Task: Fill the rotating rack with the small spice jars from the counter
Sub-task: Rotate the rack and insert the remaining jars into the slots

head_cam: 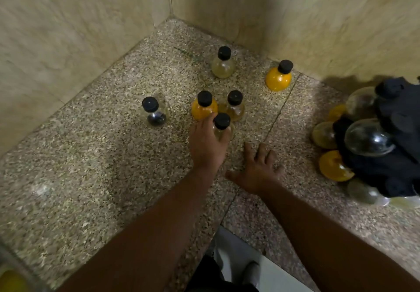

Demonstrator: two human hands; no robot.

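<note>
Several small round jars with black caps stand on the speckled counter (pixel 91 166). My left hand (pixel 206 143) curls around a pale yellow jar (pixel 222 124) in the middle cluster, its fingers touching the glass. Close behind it stand an orange jar (pixel 204 107) and a pale jar (pixel 235 107). A dark-filled jar (pixel 153 112) stands to the left, a pale jar (pixel 223 63) and an orange jar (pixel 279 77) farther back. My right hand (pixel 258 169) rests flat on the counter, fingers spread. The black rotating rack (pixel 386 162) at the right edge holds several jars.
Beige tiled walls (pixel 79 30) meet in a corner behind the jars. The counter's front edge drops off by my arms, with the floor and a shoe (pixel 251 271) below. Something yellow (pixel 11 282) shows at the bottom left corner.
</note>
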